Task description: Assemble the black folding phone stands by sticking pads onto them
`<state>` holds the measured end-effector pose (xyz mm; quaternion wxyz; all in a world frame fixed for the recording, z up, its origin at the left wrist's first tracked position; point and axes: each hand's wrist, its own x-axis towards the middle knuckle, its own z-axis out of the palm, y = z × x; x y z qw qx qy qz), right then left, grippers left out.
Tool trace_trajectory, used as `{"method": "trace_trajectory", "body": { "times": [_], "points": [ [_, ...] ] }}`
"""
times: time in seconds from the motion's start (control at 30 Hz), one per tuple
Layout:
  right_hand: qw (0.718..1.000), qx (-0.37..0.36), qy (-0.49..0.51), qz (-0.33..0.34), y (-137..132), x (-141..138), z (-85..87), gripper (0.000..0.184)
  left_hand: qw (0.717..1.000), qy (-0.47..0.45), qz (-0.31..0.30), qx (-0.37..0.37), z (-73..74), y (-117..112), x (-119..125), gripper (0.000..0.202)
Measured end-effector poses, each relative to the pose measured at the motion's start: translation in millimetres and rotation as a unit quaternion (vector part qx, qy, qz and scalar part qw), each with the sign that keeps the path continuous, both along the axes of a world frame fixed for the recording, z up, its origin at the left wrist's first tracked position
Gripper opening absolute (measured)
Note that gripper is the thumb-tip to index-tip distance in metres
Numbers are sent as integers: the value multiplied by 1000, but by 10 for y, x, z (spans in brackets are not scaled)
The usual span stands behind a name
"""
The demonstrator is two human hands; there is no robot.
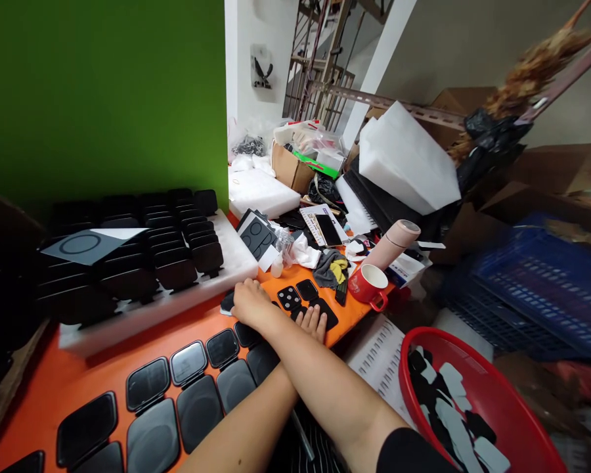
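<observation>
My forearms cross over the orange table. My right hand, at the end of the arm with the black sleeve, is on the left; its fingers curl down over a small dark piece with a pale edge, mostly covered. My left hand lies to the right, fingers stretched flat on an open black compact case. Beside it sits another compact case with several pale dots inside. A row of open black compact cases with shiny lids runs toward the lower left.
Several upright black cases stand in a white foam block, a grey sheet on top. A red mug, pink bottle, grey-yellow glove and phone are at the right. A red basin holds black and white pieces.
</observation>
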<state>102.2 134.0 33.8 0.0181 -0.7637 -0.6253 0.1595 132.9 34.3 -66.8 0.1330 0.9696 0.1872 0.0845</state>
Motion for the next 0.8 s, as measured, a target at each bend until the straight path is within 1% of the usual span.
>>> {"method": "trace_trajectory", "body": {
  "times": [0.07,0.13,0.33,0.43,0.5,0.57,0.63,0.67,0.7,0.73,0.8],
  "points": [
    [1000,10,6,-20,-14,-4,-11,46,1000,26,0,-6,33,-9,10,53],
    [999,18,7,-25,-23,5,-13,49,999,51,0,-12,65,-20,11,58],
    [998,38,-13,41,-49,55,-30,28,998,68,-5,-13,149,-26,-34,58],
    [996,60,-27,68,-75,15,-58,23,998,60,-10,-8,180,-15,-69,56],
    [992,91,-34,84,-96,-26,-59,22,999,52,-13,-5,203,-9,-93,55],
    [987,121,-12,105,-125,-20,-35,17,999,45,-16,-3,234,-6,-118,53],
    [982,141,58,108,-173,97,9,7,999,38,-20,-4,270,-10,-141,54],
    [979,145,110,95,-208,208,33,6,999,34,-24,-5,288,-14,-152,55],
    [972,150,168,64,-251,350,53,8,999,28,-29,-7,306,-20,-163,57],
    [961,150,231,25,-299,518,67,10,999,22,-31,-9,323,-27,-172,59],
    [930,137,331,-86,-410,884,69,14,1000,10,-27,-12,351,-42,-185,68]
  ]
}}
